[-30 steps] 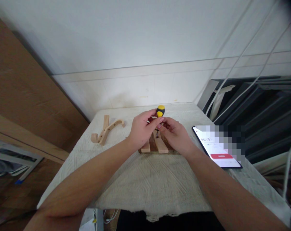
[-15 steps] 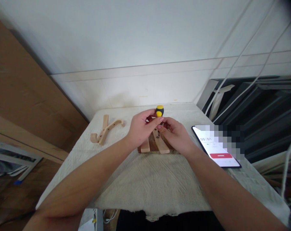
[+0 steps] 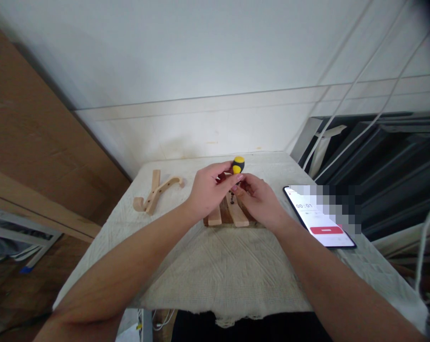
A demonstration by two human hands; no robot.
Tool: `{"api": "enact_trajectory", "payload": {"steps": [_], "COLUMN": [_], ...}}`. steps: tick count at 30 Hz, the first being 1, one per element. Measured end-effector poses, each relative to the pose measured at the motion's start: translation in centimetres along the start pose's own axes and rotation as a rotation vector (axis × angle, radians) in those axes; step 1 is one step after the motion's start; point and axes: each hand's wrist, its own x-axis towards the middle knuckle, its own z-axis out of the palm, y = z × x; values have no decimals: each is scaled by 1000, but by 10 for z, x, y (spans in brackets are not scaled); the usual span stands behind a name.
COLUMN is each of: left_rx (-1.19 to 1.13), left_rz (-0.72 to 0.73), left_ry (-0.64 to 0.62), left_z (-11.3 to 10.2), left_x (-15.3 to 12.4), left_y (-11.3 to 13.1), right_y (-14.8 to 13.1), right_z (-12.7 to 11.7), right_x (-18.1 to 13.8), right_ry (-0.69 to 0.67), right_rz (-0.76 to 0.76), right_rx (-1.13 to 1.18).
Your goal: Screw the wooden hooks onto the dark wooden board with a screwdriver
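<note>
A small screwdriver with a yellow and black handle [image 3: 238, 164] stands upright over a wooden assembly [image 3: 229, 214] of light slats on a dark base, in the middle of the cloth-covered table [image 3: 215, 266]. My left hand [image 3: 210, 192] has its fingers closed round the screwdriver's handle. My right hand [image 3: 259, 202] is closed in a pinch just below, at the shaft, and rests against the slats. What the fingertips pinch is too small to make out.
Two curved wooden hook pieces [image 3: 155, 192] lie at the table's far left. A phone [image 3: 320, 218] showing a timer and a red button lies at the right. Brown boards lean at the left. White cords hang at the right over a dark frame.
The screwdriver handle has shifted slightly right and tilted a little between the frames. Both hands stay in the same place over the wooden assembly.
</note>
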Motion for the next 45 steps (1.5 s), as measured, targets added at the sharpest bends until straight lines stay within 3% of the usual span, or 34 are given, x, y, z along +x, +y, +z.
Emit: {"api": "enact_trajectory", "payload": {"steps": [18,27,40,42,45], "left_rx": [-94,-127,-30,121,352], "left_rz": [-33,-37,-38,-104,-201], "left_ry": [-31,0,5,-67,-367], "left_z": [-1,0,-5,-12,-24], "left_x": [1,2,4,8,14], "left_y": [2,0,-1,-2,-1], "right_y": [4,2,11,8,6], "right_z": [-4,-7,-1,-3,-7], "right_x": [0,0,2,2,3], "right_ry": [5,-57,-20,-8,7], "right_rz": [1,64,58,97,145], "right_rx": [125,193,207,162,119]}}
